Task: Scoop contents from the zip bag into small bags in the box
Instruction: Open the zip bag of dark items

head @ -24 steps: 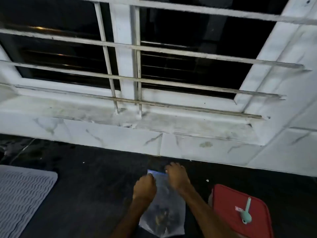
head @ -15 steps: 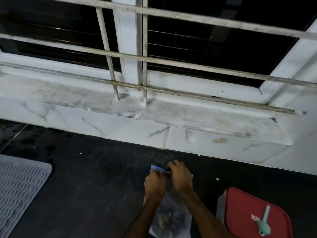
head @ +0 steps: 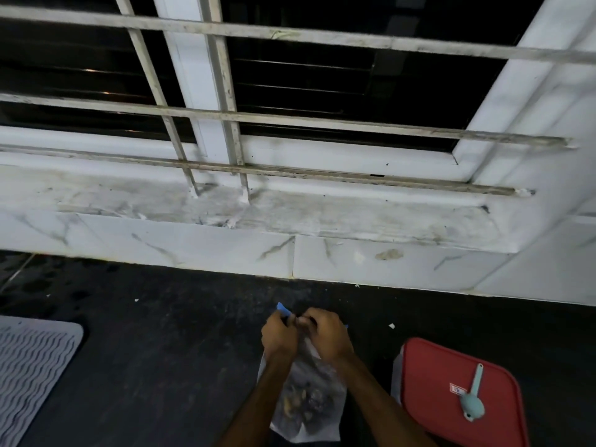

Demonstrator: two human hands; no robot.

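Observation:
A clear zip bag (head: 309, 404) with dark and tan bits inside lies on the dark counter (head: 167, 350). Its blue zip strip points toward the wall. My left hand (head: 278, 335) and my right hand (head: 325, 333) pinch that blue top edge close together, fingers closed on it. To the right stands a box with a red lid (head: 451, 401). A pale teal scoop (head: 472, 401) lies on the lid. The inside of the box is hidden.
A white ribbed mat (head: 29, 375) lies at the left edge. A white marble sill and wall (head: 290, 227) with a barred window run behind the counter. Small white crumbs dot the counter near the wall.
My hands came together at the top of the zip bag, from spread apart along the strip to pinching it at the middle. The view shifted down and left.

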